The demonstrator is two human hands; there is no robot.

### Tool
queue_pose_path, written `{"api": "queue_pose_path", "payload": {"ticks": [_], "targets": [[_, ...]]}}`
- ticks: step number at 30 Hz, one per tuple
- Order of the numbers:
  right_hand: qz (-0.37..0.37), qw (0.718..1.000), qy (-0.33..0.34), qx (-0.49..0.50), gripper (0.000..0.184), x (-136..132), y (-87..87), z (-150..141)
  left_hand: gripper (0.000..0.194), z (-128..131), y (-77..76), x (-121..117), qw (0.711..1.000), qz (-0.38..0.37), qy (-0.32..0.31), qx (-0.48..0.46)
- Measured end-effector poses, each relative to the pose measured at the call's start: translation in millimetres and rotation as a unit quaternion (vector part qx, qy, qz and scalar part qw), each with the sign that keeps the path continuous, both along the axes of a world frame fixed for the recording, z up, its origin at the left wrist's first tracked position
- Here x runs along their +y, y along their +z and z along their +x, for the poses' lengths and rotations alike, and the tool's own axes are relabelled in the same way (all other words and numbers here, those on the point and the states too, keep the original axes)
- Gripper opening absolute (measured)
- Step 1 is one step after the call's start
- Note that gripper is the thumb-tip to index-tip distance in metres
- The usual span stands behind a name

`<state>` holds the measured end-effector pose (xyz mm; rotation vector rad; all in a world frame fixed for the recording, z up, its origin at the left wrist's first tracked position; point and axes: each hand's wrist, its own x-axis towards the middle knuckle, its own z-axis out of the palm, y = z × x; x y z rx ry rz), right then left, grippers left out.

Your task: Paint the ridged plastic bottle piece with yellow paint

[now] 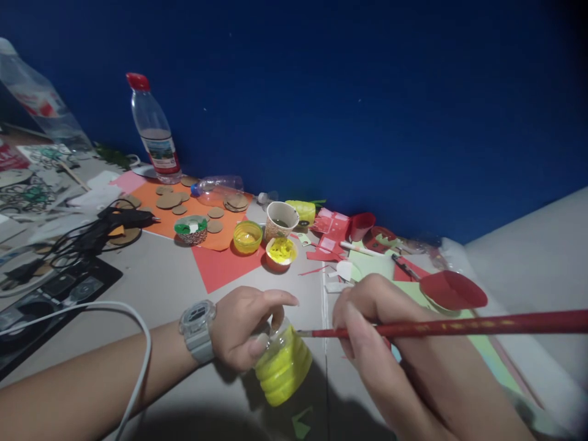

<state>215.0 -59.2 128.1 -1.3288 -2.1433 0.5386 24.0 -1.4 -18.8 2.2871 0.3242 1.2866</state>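
Note:
My left hand (245,324), with a grey watch at the wrist, grips the clear upper part of a cut plastic bottle (283,370) whose ribbed side is coated in yellow paint. Between the thumb and fingers of my right hand (372,331) is a red-handled paintbrush (459,326). Its tip touches or nearly touches the painted bottle's upper edge. Beyond my hands stand a small cup of yellow paint (281,251), a yellowish clear jar (247,237) and a paper cup (281,219) with dark liquid inside.
An upright water bottle (158,144) stands at the back left, near cardboard discs (169,200) on orange paper (149,195). Farther left lie a black glue gun (131,215) and tangled cables. A white cable (142,331) crosses my left forearm. Red and green paper scraps lie at right.

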Motion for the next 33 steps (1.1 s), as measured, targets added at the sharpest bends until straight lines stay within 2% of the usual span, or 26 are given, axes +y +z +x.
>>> {"api": "queue_pose_path", "payload": {"ticks": [6, 9, 12, 15, 21, 33], "targets": [[-0.083, 0.996, 0.003, 0.035, 0.027, -3.7, 0.6, -5.2, 0.052, 2.8, -2.3, -0.1, 1.0, -0.004, -0.005, 0.009], [-0.091, 0.993, 0.003, 0.073, 0.032, -2.3, -3.8, 1.5, 0.052, 2.7, -4.4, -0.5, 1.0, -0.011, -0.005, -0.009], [-0.079, 0.985, -0.022, 0.151, 0.035, 2.0, -7.9, 9.2, 0.054, 0.7, -4.4, -1.3, 1.0, -0.014, -0.006, -0.013], [-0.113, 0.976, -0.024, 0.186, 0.034, 8.1, -10.2, 13.0, 0.053, -1.6, -2.6, -2.5, 1.0, -0.01, 0.002, -0.002], [-0.153, 0.979, 0.027, 0.132, 0.034, 17.1, -14.0, 10.8, 0.05, -0.6, 1.0, -3.0, 1.0, -0.014, 0.001, -0.017], [-0.075, 0.995, 0.021, 0.059, 0.03, 19.4, -12.1, 12.2, 0.047, -0.6, 3.6, -5.2, 1.0, -0.021, 0.018, -0.001]]}}
